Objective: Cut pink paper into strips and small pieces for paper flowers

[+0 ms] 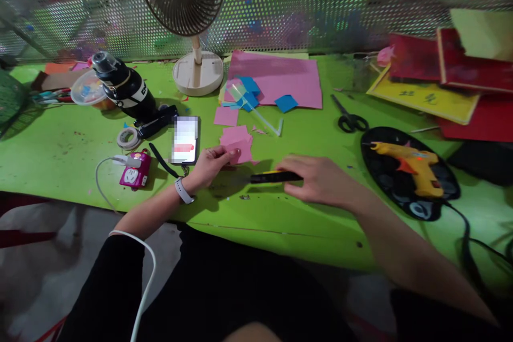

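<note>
Head view: pink paper [239, 140] was pinched by the left hand [209, 166] at the green table [312, 227]; the right hand [323, 180] gripped a black-and-yellow tool [276, 177], its tip blurred. From where I stood, a sideways slip might have torn the pink paper or nicked the left hand.

Illumination is dim overall; the exact position of the light source cannot be determined. The screen of the phone [187, 136] is the brightest area, washed out to white with coarse pixelation along its left side. Left of the phone, the table [68, 144] carries a pale sheen. Beyond the phone, the perforated panel [280, 10] shows scattered glints and soft detail. Right of the phone, the black-and-yellow tool [276, 177] is blurred at its left end, with soft shadow beneath. Wide-angle distortion bows the table's near edge.
</note>
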`<state>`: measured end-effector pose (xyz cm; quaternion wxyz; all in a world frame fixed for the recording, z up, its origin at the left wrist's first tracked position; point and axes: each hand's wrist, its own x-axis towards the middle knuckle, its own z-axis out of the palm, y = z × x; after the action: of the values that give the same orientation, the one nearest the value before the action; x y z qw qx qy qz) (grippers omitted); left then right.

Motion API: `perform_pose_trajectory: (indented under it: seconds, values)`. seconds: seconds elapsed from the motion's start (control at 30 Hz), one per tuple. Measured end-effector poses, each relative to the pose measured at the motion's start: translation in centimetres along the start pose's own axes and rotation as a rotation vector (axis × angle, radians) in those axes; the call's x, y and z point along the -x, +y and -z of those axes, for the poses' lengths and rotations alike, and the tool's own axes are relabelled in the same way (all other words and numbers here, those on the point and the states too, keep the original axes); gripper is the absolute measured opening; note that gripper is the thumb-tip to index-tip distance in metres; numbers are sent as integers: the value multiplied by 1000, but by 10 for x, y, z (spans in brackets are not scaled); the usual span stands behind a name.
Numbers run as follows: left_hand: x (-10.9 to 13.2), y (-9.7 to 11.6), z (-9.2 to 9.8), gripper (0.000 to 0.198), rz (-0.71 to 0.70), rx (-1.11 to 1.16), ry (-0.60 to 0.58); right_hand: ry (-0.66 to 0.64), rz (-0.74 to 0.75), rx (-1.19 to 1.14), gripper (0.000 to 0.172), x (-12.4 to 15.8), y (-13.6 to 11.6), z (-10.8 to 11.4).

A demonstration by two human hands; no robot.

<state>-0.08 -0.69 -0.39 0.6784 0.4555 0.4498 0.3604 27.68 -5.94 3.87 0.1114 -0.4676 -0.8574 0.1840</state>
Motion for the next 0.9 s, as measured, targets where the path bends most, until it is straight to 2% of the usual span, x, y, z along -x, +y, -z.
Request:
perform_pose_trajectory:
  seconds: [0.17, 0.27, 0.33, 0.47, 0.57, 0.67, 0.73, 0.83, 0.9]
  values:
    - [-10, 10, 8, 26, -25, -253, 20, 216, -371, 79, 20, 6, 49, 16]
    - [-15, 11, 7, 18, 40, -315, 24, 262, -560, 144, 19, 7, 84, 17]
    - [-16, 10, 7, 26, 27, -416, 42, 288, -582, 148, 17, 8, 104, 11]
    - [-13, 9, 11, 68, -156, -688, 108, 388, -443, 137, 15, 11, 128, -4]
    - [-12, 8, 16, 76, -261, -827, 150, 372, -465, 172, 12, 12, 128, -7]
    - [-12, 6, 20, 62, -323, -956, 177, 334, -486, 210, 17, 7, 118, -4]
    - [-11, 6, 19, 50, -339, -1020, 155, 361, -475, 212, 22, 0, 108, -4]
    - [-6, 5, 15, 36, -345, -1092, 86, 357, -421, 17, 23, -19, 85, -9]
    - [-3, 4, 12, 31, -386, -1181, 24, 272, -349, -146, 21, -36, 68, -15]
